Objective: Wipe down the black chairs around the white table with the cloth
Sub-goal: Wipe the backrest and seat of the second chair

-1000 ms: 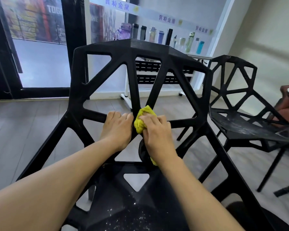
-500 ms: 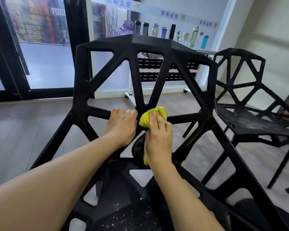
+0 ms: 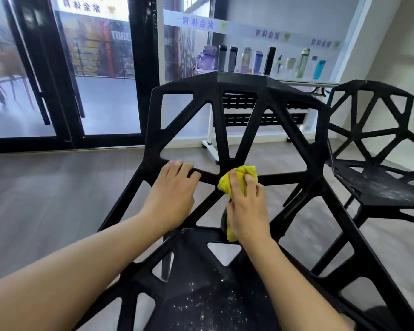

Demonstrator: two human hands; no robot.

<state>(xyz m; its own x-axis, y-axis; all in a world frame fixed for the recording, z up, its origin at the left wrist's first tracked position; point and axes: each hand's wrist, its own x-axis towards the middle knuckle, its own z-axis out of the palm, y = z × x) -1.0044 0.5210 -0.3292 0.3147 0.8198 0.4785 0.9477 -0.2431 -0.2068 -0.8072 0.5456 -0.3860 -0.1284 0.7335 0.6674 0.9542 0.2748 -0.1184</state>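
Two chairs: near chair (image 3: 234,89) right in front, backrest facing; 2nd chair (image 3: 371,130) just beside it, to the rt.
Backrest struts: meet at a hub mid-back; work each strut out from hub, both faces, w/ firm passes.
Seat (image 3: 201,299): white specks all over, looks not yet wiped; prob best after the back so dust falls first.
L hand (image 3: 171,194): fingers curled over horiz strut, bracing the frame.
R hand (image 3: 247,211): clenched round cloth, pressing it on hub.
Cloth (image 3: 230,185): yellow, bunched, tail hangs under palm; refold for a clean face.
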